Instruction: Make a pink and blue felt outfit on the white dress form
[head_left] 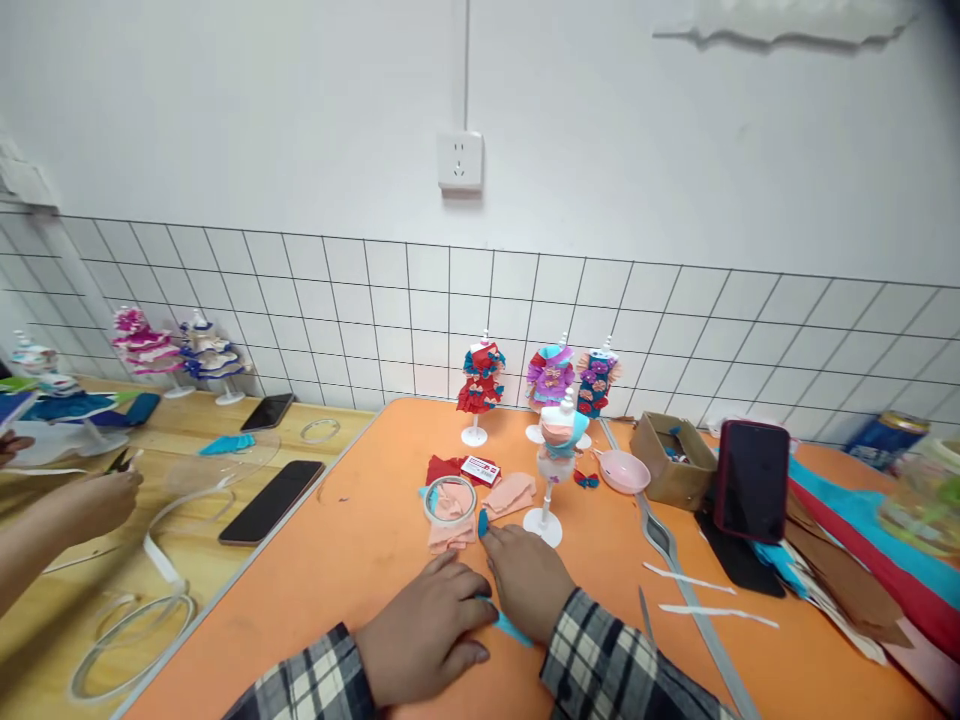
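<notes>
A strip of blue crepe paper lies on the orange tabletop under my hands, mostly hidden by them. My left hand is bent over its near part, fingertips pressing on it. My right hand lies across it with fingers together, and a blue end sticks out past its fingertips. Just beyond are a roll of clear tape on folded peach paper, another peach piece, red paper and a small white-and-red packet. A small white dress form with a peach-and-blue top stands close to my right hand.
Dressed mini forms stand along the wall grid. To the right are a pink dish, a cardboard box, an upright phone, white strips and a metal blade. Another person's hand holds scissors at the left table.
</notes>
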